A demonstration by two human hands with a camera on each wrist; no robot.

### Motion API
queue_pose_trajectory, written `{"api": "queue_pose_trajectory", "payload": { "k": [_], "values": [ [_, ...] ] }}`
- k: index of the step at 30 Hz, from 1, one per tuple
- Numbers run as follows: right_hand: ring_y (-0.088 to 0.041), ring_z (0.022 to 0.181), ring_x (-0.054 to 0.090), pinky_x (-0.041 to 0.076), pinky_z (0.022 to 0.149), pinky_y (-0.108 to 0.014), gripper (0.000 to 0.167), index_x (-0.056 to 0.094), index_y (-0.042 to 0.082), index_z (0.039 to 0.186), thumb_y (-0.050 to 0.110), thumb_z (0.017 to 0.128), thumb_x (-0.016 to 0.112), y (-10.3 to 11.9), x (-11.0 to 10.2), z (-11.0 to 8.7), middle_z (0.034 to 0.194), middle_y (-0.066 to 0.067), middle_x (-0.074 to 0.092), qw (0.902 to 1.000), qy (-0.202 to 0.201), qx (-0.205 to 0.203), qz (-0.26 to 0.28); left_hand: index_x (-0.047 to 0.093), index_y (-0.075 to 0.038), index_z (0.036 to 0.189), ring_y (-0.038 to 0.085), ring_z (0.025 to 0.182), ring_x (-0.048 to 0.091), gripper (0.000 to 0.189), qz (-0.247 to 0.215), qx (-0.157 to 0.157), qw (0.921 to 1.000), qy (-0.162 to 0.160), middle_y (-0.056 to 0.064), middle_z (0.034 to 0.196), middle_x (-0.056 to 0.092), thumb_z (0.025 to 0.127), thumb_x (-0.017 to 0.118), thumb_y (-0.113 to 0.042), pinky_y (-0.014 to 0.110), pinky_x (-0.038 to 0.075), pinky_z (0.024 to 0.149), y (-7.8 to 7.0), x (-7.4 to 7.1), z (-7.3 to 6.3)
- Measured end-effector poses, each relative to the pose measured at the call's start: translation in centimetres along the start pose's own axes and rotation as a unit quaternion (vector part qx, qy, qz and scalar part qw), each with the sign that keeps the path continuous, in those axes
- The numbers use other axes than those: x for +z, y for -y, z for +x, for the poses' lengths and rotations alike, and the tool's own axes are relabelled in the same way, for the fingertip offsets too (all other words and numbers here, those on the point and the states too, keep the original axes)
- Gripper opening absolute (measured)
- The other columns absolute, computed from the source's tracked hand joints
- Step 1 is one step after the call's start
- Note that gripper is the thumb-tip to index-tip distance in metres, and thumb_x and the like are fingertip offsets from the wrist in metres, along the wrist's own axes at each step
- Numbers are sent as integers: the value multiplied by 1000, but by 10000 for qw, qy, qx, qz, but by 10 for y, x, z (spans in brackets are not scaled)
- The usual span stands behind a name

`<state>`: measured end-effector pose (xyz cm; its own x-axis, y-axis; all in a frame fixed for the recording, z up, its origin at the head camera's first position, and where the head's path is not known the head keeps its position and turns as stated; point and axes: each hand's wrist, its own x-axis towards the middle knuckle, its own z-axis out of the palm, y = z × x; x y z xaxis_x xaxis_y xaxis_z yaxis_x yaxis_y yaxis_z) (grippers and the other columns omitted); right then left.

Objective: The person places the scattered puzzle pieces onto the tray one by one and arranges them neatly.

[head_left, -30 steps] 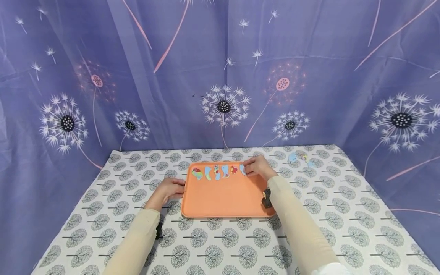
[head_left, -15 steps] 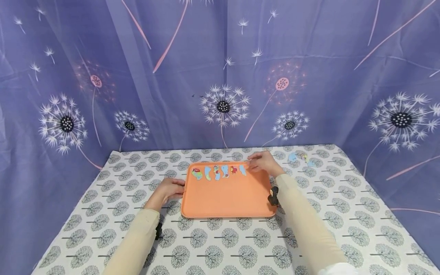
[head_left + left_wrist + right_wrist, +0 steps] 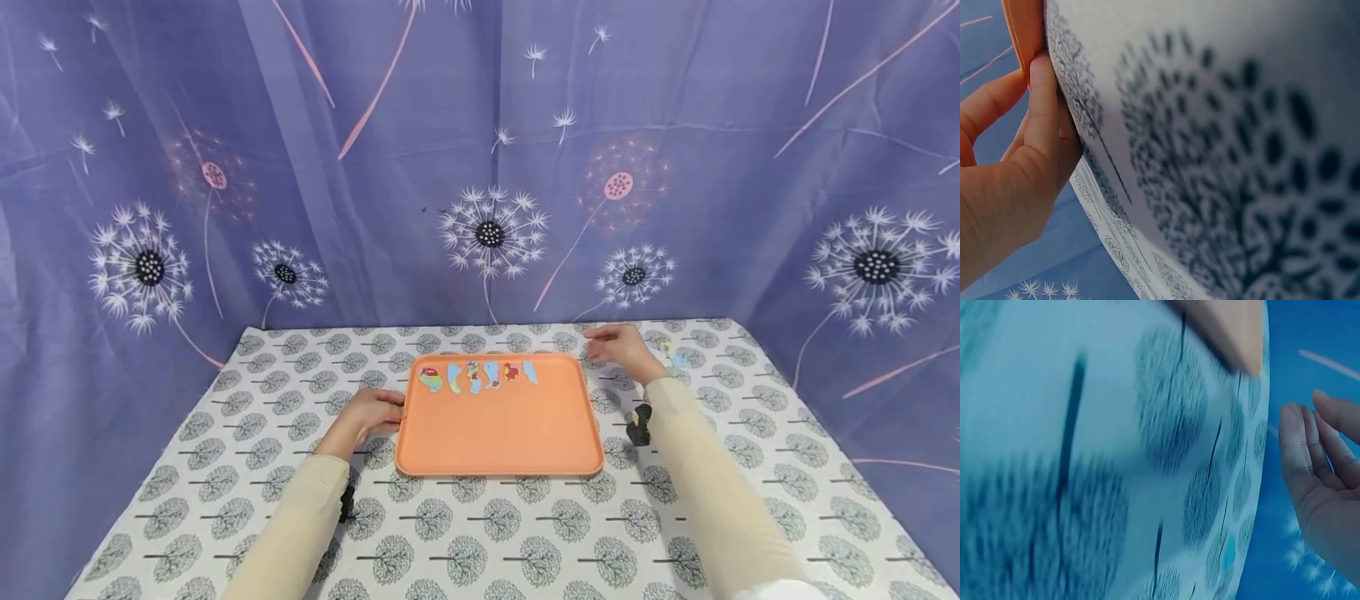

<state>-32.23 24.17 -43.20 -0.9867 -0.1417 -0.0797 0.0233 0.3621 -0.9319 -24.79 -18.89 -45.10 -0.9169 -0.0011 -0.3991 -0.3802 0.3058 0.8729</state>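
Note:
An orange tray (image 3: 495, 425) lies on the table, a row of several small colourful puzzle pieces (image 3: 474, 377) along its far side. My left hand (image 3: 369, 413) is at the tray's left edge; the left wrist view shows its thumb and fingers (image 3: 1041, 106) pinching the rim. Past the tray's far right corner, my right hand (image 3: 619, 348) hovers with nothing in it, its fingers (image 3: 1294, 434) relaxed and slightly bent. Just beyond that hand lie more loose pieces (image 3: 678, 359), partly hidden behind it.
A white cloth with a grey tree print (image 3: 502, 518) covers the table. Purple curtains with dandelions (image 3: 360, 233) hang behind the table and at both sides.
My right hand has left the light blue piece at the right end of the row and moved right, off the tray. The left hand has stayed at the tray's edge.

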Motion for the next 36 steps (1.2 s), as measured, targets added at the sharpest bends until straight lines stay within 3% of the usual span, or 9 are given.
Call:
{"api": "queue_pose_trajectory", "payload": {
  "k": [4, 12, 15, 20, 22, 27, 30, 33, 36],
  "values": [
    [-27, 96, 66, 53, 95, -44, 41, 47, -14, 131, 4, 95, 57, -9, -21, -9, 121, -33, 57, 9998, -157, -59, -146, 57, 10, 124, 19, 75, 69, 40, 0, -20, 10000, -36, 22, 101, 67, 85, 65, 6, 31, 62, 74, 1, 0, 0],
    [-43, 116, 54, 41, 105, -57, 50, 42, -6, 139, 18, 98, 56, -23, -65, -31, 133, -31, 50, 9965, -268, 67, -792, 57, 11, 123, 19, 74, 69, 39, 18, 18, 10000, -19, 23, 103, 66, 85, 65, 6, 31, 62, 73, 2, 1, 0],
    [-43, 117, 53, 39, 106, -58, 53, 40, -5, 141, 21, 98, 57, -28, -82, -39, 136, -31, 47, 9956, -322, 44, -883, 58, 10, 122, 18, 72, 68, 38, 6, -7, 10000, -24, 23, 103, 66, 85, 65, 6, 30, 62, 73, 2, 1, 1],
    [-10, 98, 62, 41, 105, -58, 63, 39, -3, 143, 33, 96, 60, -45, -106, -46, 138, -29, 46, 9929, -627, 45, -1010, 59, 9, 122, 17, 73, 68, 38, 26, 23, 10000, -45, 23, 104, 66, 85, 65, 5, 30, 62, 73, 1, 0, 3],
    [1, 89, 60, 49, 100, -48, 62, 42, -3, 142, 33, 95, 62, -53, -112, -48, 130, -19, 58, 9916, -822, 34, -995, 59, 9, 121, 18, 73, 68, 38, -28, 25, 10000, -36, 23, 104, 66, 85, 66, 5, 30, 62, 74, 1, 0, 4],
    [7, 83, 57, 54, 76, -16, 58, 43, -7, 139, 26, 95, 63, -69, -115, -48, 112, 2, 68, 9904, -1118, 166, -793, 59, 10, 120, 17, 72, 68, 37, -41, -18, 10000, -83, 22, 101, 67, 84, 66, 6, 30, 62, 73, 1, 0, 3],
    [11, 80, 55, 52, 73, -10, 57, 43, -9, 138, 23, 95, 62, -77, -115, -46, 103, 8, 69, 9902, -1212, 248, -655, 59, 10, 120, 17, 71, 68, 37, -12, -31, 9999, -102, 22, 100, 67, 84, 66, 6, 30, 62, 72, 1, 1, 2],
    [14, 77, 55, 53, 78, -13, 55, 46, -10, 136, 18, 93, 64, -83, -113, -44, 93, 20, 67, 9888, -1355, 217, -584, 58, 11, 121, 17, 72, 69, 38, -11, -29, 10000, -92, 22, 101, 67, 84, 66, 5, 30, 62, 73, 1, 1, 2],
    [16, 75, 52, 52, 93, -30, 54, 47, -9, 135, 17, 91, 66, -84, -110, -42, 100, 11, 70, 9862, -1451, 245, -764, 58, 11, 121, 18, 72, 69, 38, 5, -20, 10000, -95, 22, 101, 67, 84, 67, 6, 30, 62, 72, 0, 1, 2]
  ]
}}
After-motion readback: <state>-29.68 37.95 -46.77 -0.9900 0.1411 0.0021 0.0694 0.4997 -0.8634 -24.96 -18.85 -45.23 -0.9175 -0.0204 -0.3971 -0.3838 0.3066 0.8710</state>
